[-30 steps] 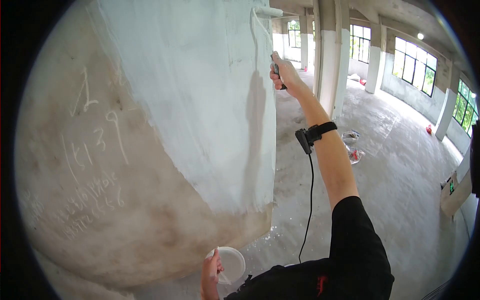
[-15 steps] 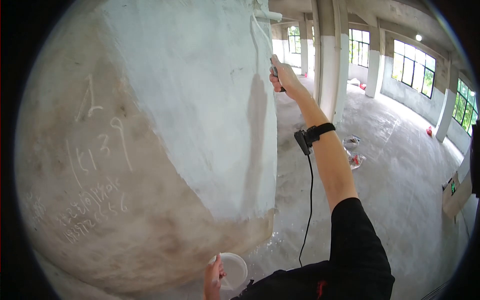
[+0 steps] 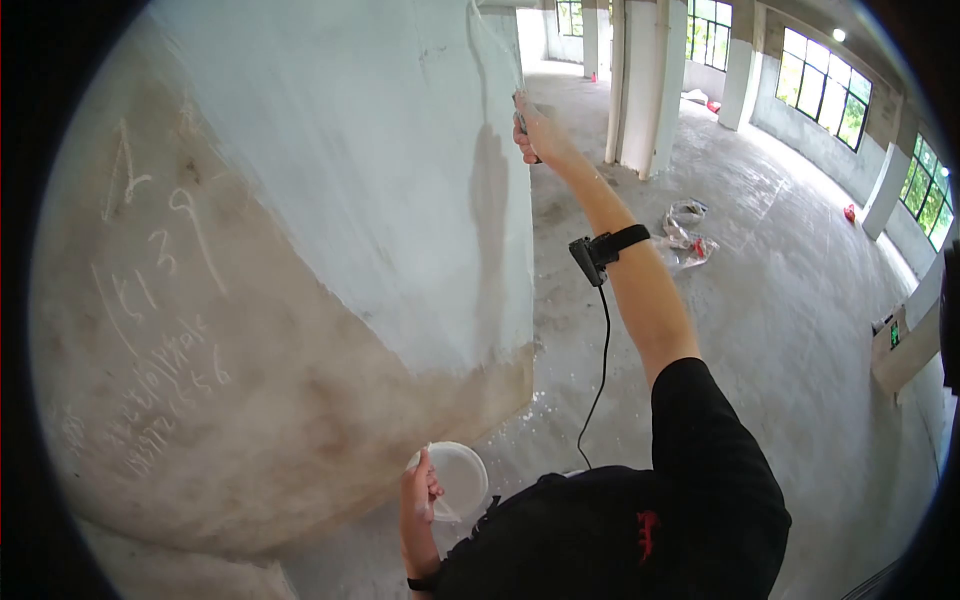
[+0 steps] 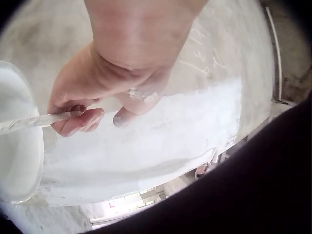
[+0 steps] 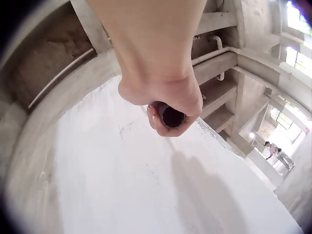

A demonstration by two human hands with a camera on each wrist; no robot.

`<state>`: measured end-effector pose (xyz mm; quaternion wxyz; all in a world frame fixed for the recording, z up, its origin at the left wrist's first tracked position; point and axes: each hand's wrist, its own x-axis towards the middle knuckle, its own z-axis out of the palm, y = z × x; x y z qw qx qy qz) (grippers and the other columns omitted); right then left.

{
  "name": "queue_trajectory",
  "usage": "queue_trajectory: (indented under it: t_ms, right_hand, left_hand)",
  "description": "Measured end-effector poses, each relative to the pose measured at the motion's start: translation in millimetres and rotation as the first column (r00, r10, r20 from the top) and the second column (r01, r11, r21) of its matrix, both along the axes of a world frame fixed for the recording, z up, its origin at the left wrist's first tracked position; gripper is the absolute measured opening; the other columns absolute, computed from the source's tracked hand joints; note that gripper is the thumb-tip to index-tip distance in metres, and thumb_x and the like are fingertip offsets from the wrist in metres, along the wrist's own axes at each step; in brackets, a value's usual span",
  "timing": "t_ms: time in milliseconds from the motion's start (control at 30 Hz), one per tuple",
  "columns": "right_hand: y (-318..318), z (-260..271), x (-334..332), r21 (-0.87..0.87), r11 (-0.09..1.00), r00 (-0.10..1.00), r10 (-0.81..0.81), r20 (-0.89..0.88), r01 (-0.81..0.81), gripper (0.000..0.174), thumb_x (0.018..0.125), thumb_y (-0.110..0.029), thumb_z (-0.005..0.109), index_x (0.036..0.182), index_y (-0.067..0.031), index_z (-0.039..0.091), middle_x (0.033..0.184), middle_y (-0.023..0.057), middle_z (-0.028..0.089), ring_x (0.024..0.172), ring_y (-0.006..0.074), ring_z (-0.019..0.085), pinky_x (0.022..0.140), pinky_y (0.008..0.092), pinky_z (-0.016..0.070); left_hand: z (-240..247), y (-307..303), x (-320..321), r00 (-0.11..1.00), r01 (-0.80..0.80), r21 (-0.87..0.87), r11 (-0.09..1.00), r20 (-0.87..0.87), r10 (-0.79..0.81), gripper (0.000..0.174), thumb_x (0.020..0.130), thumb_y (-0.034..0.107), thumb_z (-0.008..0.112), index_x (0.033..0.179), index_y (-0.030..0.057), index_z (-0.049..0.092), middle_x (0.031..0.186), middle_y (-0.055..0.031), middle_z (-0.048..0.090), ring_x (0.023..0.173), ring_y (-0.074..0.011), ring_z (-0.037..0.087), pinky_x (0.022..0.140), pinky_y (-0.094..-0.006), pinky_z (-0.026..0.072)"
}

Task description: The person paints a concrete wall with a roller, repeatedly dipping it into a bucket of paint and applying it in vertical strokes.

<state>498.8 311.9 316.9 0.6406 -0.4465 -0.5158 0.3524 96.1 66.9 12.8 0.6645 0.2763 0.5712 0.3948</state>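
Observation:
My right hand (image 3: 545,135) is raised at the right edge of the wall and grips the dark handle (image 5: 173,117) of a paint roller. The roller's thin pale frame (image 3: 488,35) runs up from the fist, and its sleeve is mostly cut off by the top edge of the head view. Low down, my left hand (image 3: 421,490) holds a white bucket (image 3: 486,477) by its pale handle strip (image 4: 29,123), fingers curled round the strip. White paint smears show on this hand in the left wrist view. The bucket hangs beside the lower wall.
White paint (image 3: 400,200) covers the wall's upper right; bare plaster (image 3: 290,440) with chalk writing lies left and below. A cable (image 3: 597,385) hangs from the right wrist camera. Plastic bags (image 3: 690,245) lie on the floor by a pillar (image 3: 640,90). Another person (image 5: 279,155) stands far off.
The head view has tipped down, so the wall, bucket and both hands sit higher in it. The roller sleeve has slipped mostly out of the top. Both grips stay the same.

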Motion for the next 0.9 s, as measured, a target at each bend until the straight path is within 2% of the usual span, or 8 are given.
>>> queue_trajectory:
  t_ms: [200, 400, 467, 500, 567, 600, 667, 900]
  right_hand:
    - [-0.1, -71.9, -8.5, -0.005, 1.0, 1.0, -0.025, 0.001, 0.025, 0.051, 0.096, -0.051, 0.043, 0.068, -0.0081, 0.045, 0.052, 0.0003, 0.04, 0.039, 0.0099, 0.036, 0.036, 0.0273, 0.0311]
    - [-2.1, -127.3, -10.7, 0.047, 0.982, 0.962, -0.188, 0.201, 0.182, 0.055, 0.097, -0.046, 0.042, 0.066, -0.0008, 0.047, 0.057, 0.007, 0.048, 0.05, 0.0185, 0.044, 0.052, 0.0345, 0.0432]
    - [-4.0, -136.5, -14.8, 0.164, 0.946, 0.885, -0.32, 0.338, 0.279, 0.053, 0.097, -0.043, 0.042, 0.073, 0.003, 0.049, 0.064, 0.0161, 0.057, 0.06, 0.0311, 0.055, 0.064, 0.0407, 0.0455]
    - [-5.5, -140.7, -16.3, 0.152, 0.947, 0.886, -0.319, 0.336, 0.284, 0.053, 0.097, -0.043, 0.042, 0.073, 0.003, 0.049, 0.064, 0.0161, 0.057, 0.06, 0.0311, 0.055, 0.064, 0.0407, 0.0455]
    - [-14.4, -138.0, -22.5, 0.197, 0.875, 0.742, -0.481, 0.467, 0.443, 0.048, 0.097, -0.042, 0.041, 0.089, 0.0044, 0.051, 0.072, 0.0252, 0.061, 0.069, 0.0436, 0.06, 0.066, 0.0476, 0.0469]
    - [-19.6, -136.0, -25.9, 0.191, 0.876, 0.744, -0.478, 0.468, 0.443, 0.048, 0.097, -0.042, 0.041, 0.089, 0.0044, 0.051, 0.072, 0.0252, 0.061, 0.069, 0.0436, 0.06, 0.066, 0.0476, 0.0469]
    - [-28.0, -125.0, -35.3, 0.188, 0.814, 0.577, -0.533, 0.618, 0.55, 0.044, 0.097, -0.038, 0.042, 0.103, 0.0063, 0.044, 0.074, 0.0289, 0.062, 0.075, 0.0464, 0.062, 0.067, 0.0512, 0.0484]
    - [-32.2, -111.5, -52.1, 0.165, 0.826, 0.54, -0.489, 0.686, 0.538, 0.035, 0.093, -0.023, 0.048, 0.104, 0.0084, 0.039, 0.072, 0.0286, 0.062, 0.07, 0.0443, 0.064, 0.064, 0.0491, 0.0514]
  left_hand:
    - [-2.1, 2.4, 0.9, 0.999, 0.019, -0.027, 0.999, 0.029, -0.018, 0.046, 0.09, 0.049, 0.06, 0.086, 0.004, 0.05, 0.055, 0.0064, 0.033, 0.046, -0.0083, 0.035, 0.048, -0.0258, 0.0354]
    - [-5.5, 4.0, 0.9, 0.999, 0.031, -0.067, 0.997, 0.024, -0.03, 0.046, 0.091, 0.049, 0.059, 0.086, 0.0042, 0.051, 0.055, 0.0063, 0.034, 0.047, -0.0079, 0.035, 0.049, -0.0258, 0.0354]
    - [-6.6, 6.0, -1.4, 0.999, 0.034, -0.079, 0.996, 0.016, -0.033, 0.045, 0.091, 0.049, 0.059, 0.086, 0.0044, 0.051, 0.055, 0.0063, 0.034, 0.047, -0.0079, 0.034, 0.049, -0.0258, 0.0353]
    - [-7.0, 5.5, -1.5, 0.999, 0.035, -0.082, 0.996, 0.015, -0.034, 0.045, 0.091, 0.049, 0.059, 0.086, 0.0046, 0.051, 0.055, 0.0062, 0.033, 0.047, -0.0079, 0.034, 0.048, -0.0257, 0.0352]
    - [-7.7, 6.8, -1.5, 0.999, 0.045, -0.085, 0.995, 0.022, -0.043, 0.045, 0.091, 0.049, 0.059, 0.086, 0.0048, 0.051, 0.055, 0.0062, 0.033, 0.046, -0.008, 0.034, 0.048, -0.0258, 0.0351]
    - [-7.5, 6.7, -1.8, 0.998, 0.05, -0.078, 0.996, 0.034, -0.047, 0.045, 0.091, 0.049, 0.059, 0.086, 0.0051, 0.051, 0.055, 0.0062, 0.033, 0.046, -0.008, 0.034, 0.048, -0.0259, 0.035]
    - [-2.9, 6.5, 1.3, 0.999, 0.038, -0.09, 0.995, 0.023, -0.036, 0.046, 0.09, 0.049, 0.06, 0.087, 0.0043, 0.05, 0.056, 0.0066, 0.032, 0.047, -0.0071, 0.034, 0.048, -0.0251, 0.035]
    - [-4.1, 5.7, 0.6, 1.0, 0.014, -0.09, 0.996, 0.025, -0.012, 0.043, 0.091, 0.047, 0.059, 0.085, 0.0059, 0.051, 0.055, 0.0063, 0.034, 0.047, -0.0085, 0.035, 0.049, -0.026, 0.0352]
